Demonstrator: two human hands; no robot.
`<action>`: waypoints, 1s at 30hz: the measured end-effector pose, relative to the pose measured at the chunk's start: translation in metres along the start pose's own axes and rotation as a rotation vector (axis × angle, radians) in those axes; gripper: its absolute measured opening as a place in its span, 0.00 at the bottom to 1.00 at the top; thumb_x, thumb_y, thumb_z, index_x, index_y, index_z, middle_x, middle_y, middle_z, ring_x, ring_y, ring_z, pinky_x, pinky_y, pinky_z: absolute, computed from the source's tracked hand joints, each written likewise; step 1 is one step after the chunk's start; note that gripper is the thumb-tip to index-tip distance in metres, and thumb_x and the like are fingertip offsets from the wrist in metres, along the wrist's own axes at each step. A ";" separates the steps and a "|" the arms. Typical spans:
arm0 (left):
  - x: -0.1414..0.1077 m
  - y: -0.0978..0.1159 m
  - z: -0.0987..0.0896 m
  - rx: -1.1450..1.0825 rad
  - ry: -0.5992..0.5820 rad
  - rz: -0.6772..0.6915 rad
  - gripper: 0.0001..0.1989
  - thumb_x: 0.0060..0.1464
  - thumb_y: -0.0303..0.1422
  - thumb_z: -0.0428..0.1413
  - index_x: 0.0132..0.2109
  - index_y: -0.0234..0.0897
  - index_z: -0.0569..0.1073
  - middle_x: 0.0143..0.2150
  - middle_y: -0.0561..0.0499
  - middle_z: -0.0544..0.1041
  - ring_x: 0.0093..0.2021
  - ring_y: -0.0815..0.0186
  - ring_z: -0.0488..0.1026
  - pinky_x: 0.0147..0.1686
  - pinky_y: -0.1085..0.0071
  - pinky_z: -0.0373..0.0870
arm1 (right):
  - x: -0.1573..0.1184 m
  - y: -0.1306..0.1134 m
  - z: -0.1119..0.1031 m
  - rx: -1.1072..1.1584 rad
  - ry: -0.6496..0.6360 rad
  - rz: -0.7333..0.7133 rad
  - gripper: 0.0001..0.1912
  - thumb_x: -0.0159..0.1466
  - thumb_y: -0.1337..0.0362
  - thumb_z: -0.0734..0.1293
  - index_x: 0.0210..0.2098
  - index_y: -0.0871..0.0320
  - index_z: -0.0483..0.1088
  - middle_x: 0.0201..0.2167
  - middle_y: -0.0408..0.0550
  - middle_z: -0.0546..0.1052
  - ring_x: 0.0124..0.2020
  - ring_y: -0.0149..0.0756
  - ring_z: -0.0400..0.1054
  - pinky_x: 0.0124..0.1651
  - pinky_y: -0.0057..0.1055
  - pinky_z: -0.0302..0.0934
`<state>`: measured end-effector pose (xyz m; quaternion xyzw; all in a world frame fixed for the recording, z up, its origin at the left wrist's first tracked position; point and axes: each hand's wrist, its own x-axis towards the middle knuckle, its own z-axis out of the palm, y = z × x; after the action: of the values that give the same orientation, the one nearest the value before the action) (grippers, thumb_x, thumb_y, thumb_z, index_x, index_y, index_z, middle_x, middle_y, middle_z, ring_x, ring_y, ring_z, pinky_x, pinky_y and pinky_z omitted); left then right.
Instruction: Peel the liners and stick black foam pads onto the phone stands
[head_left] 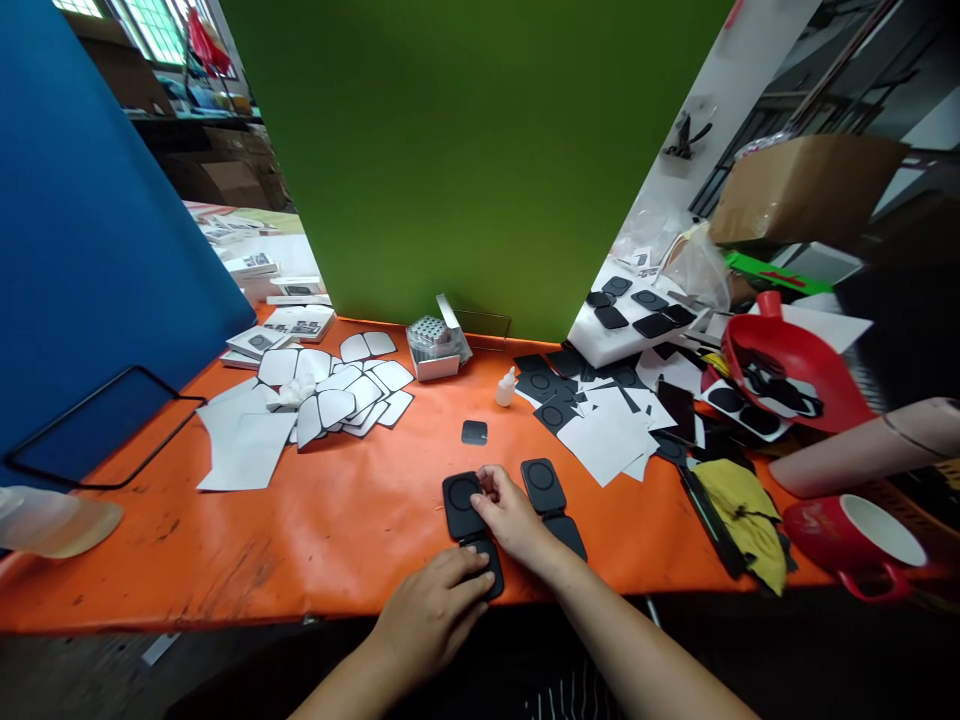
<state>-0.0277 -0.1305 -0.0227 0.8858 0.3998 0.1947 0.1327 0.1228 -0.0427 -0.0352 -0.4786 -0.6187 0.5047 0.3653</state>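
A black two-panel folding pad (463,506) lies open near the table's front edge, with a ring mark on its upper panel. My left hand (439,605) rests with its fingers spread on the lower panel. My right hand (506,510) is at the right edge of the upper panel, thumb and index finger pinched together; what is between them is too small to name. Just right of it lies a second black folding pad (543,485), partly under my right forearm. A small dark square piece (474,432) sits above the first pad.
White panel-shaped sheets (336,407) are piled at left. A small white bottle (505,388) and a box of round parts (436,347) stand behind. Black and white sheets (607,432), a yellow cloth (739,510) and a red mug (851,540) are at right.
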 end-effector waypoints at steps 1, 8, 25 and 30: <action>0.000 0.000 0.000 -0.001 -0.001 0.001 0.17 0.53 0.29 0.49 0.51 0.43 0.66 0.49 0.47 0.71 0.49 0.61 0.67 0.45 0.63 0.69 | 0.000 0.000 0.000 -0.005 0.004 0.002 0.11 0.56 0.67 0.60 0.40 0.55 0.60 0.34 0.44 0.68 0.34 0.31 0.63 0.39 0.30 0.59; -0.002 -0.001 0.003 -0.002 -0.022 -0.027 0.17 0.54 0.30 0.49 0.51 0.42 0.66 0.50 0.47 0.70 0.51 0.62 0.66 0.47 0.64 0.68 | -0.001 -0.001 0.002 -0.026 0.021 0.008 0.11 0.56 0.67 0.60 0.40 0.55 0.60 0.34 0.44 0.69 0.32 0.31 0.64 0.36 0.30 0.59; 0.001 0.000 0.002 -0.021 -0.004 -0.030 0.16 0.53 0.30 0.50 0.50 0.42 0.67 0.49 0.47 0.71 0.49 0.62 0.67 0.46 0.64 0.69 | -0.005 -0.007 0.006 -0.114 0.082 -0.002 0.12 0.56 0.69 0.59 0.40 0.55 0.62 0.33 0.44 0.70 0.32 0.31 0.64 0.37 0.30 0.59; 0.000 -0.001 0.001 -0.029 0.006 -0.024 0.16 0.53 0.29 0.50 0.50 0.42 0.68 0.48 0.47 0.71 0.48 0.63 0.68 0.46 0.65 0.69 | -0.005 -0.008 0.006 -0.168 0.103 -0.016 0.12 0.56 0.69 0.59 0.41 0.55 0.62 0.35 0.45 0.70 0.34 0.33 0.64 0.39 0.31 0.59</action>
<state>-0.0274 -0.1299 -0.0239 0.8783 0.4080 0.2016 0.1465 0.1168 -0.0494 -0.0283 -0.5280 -0.6430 0.4228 0.3591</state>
